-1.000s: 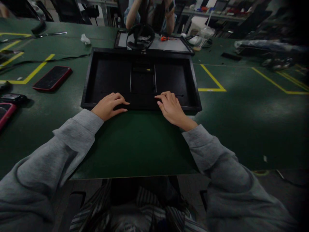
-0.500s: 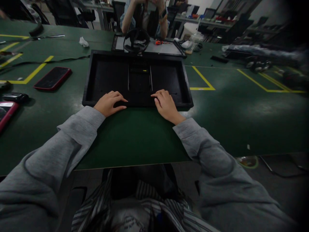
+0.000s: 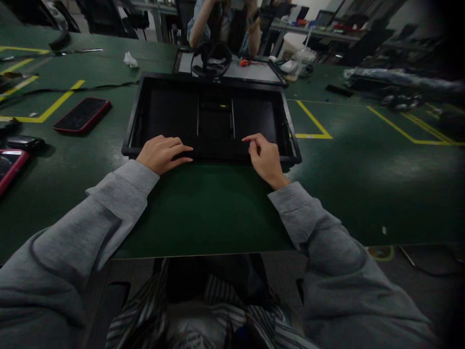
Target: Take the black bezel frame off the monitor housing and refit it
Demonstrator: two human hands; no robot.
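Observation:
A wide black rectangular frame (image 3: 218, 153), with a flat black panel (image 3: 170, 109) inside it, lies before me. Two thin pale rails flank a recess (image 3: 215, 118) in the panel's middle. My left hand (image 3: 162, 152) holds the near edge of the frame left of centre, fingers over the rim and thumb in front. On the right part of that same edge, my right hand (image 3: 265, 157) grips with bent fingers, its index fingertip pointing inward. Narrow gaps show along the frame's short sides. The undersides of both hands are hidden.
Beyond the frame lies a grey panel (image 3: 267, 71) with an orange-handled screwdriver (image 3: 247, 62) and a black headband-like object (image 3: 210, 60). A person (image 3: 225, 24) sits opposite. Left are a red-cased phone (image 3: 83, 115) and a crumpled tissue (image 3: 130, 60); right, a plastic-wrapped bundle (image 3: 392, 80).
My right hand has shifted to the right along the near edge and its fingers are more bent. Gaps have appeared at the frame's short sides. My left hand stays on the edge.

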